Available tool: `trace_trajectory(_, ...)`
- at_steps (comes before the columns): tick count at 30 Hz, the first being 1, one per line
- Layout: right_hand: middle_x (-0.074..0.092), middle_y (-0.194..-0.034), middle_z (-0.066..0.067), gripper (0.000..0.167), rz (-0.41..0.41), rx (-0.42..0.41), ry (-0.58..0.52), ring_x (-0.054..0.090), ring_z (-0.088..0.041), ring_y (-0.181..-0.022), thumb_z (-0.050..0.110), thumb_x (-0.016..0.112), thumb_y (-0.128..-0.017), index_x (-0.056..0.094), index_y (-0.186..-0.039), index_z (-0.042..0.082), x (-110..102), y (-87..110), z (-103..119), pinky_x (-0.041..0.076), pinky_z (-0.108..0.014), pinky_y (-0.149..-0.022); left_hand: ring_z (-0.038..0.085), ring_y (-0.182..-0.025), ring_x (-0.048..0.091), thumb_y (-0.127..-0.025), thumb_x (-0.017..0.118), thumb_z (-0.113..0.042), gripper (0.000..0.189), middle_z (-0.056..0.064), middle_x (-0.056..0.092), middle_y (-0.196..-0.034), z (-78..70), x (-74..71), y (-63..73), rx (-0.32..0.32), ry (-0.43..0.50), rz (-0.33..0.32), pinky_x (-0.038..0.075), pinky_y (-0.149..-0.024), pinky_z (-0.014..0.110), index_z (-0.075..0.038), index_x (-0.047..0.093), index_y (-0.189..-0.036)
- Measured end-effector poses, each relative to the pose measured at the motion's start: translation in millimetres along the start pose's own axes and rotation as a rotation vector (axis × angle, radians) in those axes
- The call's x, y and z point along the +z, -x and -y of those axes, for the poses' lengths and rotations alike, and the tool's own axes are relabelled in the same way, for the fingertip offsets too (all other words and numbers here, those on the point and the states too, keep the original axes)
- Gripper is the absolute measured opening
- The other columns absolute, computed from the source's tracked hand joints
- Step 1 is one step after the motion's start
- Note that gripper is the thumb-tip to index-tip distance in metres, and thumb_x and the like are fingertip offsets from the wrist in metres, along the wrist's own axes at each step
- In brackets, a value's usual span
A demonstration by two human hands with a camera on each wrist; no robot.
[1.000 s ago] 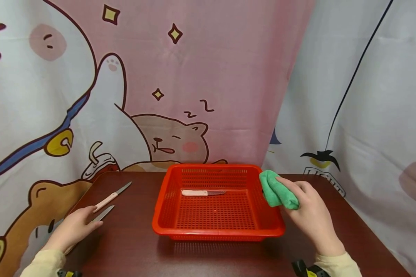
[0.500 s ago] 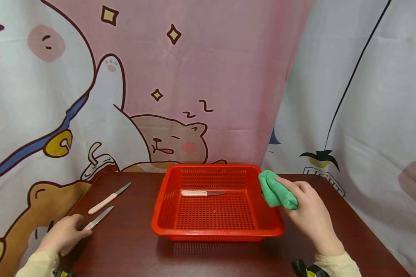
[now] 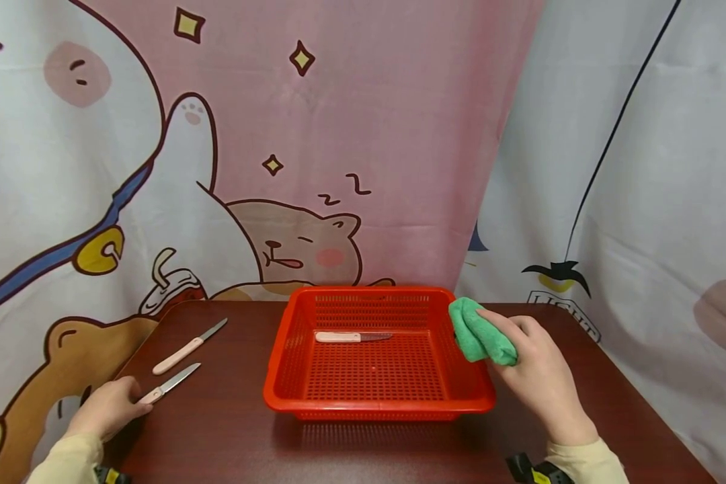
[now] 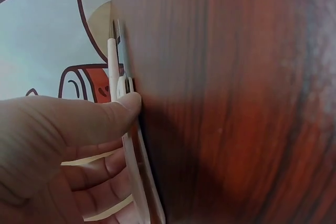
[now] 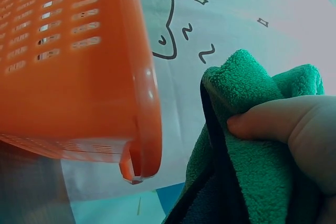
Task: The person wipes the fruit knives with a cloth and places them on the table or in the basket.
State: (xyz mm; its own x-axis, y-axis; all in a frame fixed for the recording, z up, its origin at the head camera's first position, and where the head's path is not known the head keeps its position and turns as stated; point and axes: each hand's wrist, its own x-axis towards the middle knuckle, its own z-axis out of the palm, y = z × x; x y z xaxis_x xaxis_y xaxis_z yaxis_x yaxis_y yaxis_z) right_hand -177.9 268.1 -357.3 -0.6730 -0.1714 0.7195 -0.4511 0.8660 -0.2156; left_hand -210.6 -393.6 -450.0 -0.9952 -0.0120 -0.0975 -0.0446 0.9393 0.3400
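In the head view my left hand point(image 3: 105, 409) is at the table's left side, thumb and fingers pinching the pale handle of a small knife point(image 3: 171, 386). Its blade points away from me; the hand covers most of the handle. In the left wrist view the thumb presses the knife's handle point(image 4: 137, 174) from above. A second pale-handled knife point(image 3: 181, 355) lies just beyond it. My right hand point(image 3: 544, 376) grips a folded green cloth point(image 3: 482, 333) beside the basket's right rim. A third knife point(image 3: 339, 337) lies inside the red plastic basket point(image 3: 393, 407), blade to the right.
The basket stands mid-table on a dark brown wooden table point(image 3: 218, 437). Behind the table hangs a printed curtain point(image 3: 399, 134) with cartoon animals. In the right wrist view the basket's wall point(image 5: 79, 93) is close to the cloth.
My left hand has drawn back from over the knife blade to its handle and taken hold of it. The right hand and cloth stay in place.
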Motion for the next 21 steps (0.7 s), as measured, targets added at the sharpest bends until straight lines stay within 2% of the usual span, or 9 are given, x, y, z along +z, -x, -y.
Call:
trace_trajectory(7, 0.057, -0.101, -0.01, 0.077, 0.011, 0.012, 0.006, 0.054, -0.027, -0.087, -0.008, 0.078, -0.064, 0.063, -0.133, 0.024, 0.8, -0.3, 0.3, 0.046, -0.047, -0.069, 0.023, -0.068, 0.051, -0.083, 0.078, -0.022, 0.028, 0.006, 0.057, -0.074, -3.5, 0.6, 1.4, -0.035, 0.022, 0.016, 0.041, -0.06, 0.039, -0.004, 0.056, -0.08)
trace_trajectory(12, 0.057, -0.101, -0.011, 0.078, 0.02, 0.026, 0.004, 0.054, -0.028, -0.087, -0.008, 0.078, -0.064, 0.063, -0.133, 0.025, 1.4, -0.1, 1.0, 0.046, -0.047, -0.069, 0.023, -0.068, 0.052, -0.084, 0.077, -0.02, 0.026, 0.006, 0.058, -0.074, -4.0, 2.1, 2.2, -0.023, 0.016, 0.001, 0.041, -0.06, 0.039, -0.005, 0.056, -0.079)
trace_trajectory(21, 0.057, -0.1, -0.01, 0.078, 0.021, 0.028, 0.005, 0.054, -0.027, -0.087, -0.008, 0.08, -0.064, 0.063, -0.133, 0.025, 1.7, 0.1, 1.4, 0.046, -0.047, -0.068, 0.023, -0.067, 0.051, -0.087, 0.074, -0.02, 0.026, 0.005, 0.056, -0.073, -4.8, 2.9, 3.4, -0.034, -0.001, 0.034, 0.042, -0.06, 0.039, -0.003, 0.056, -0.08)
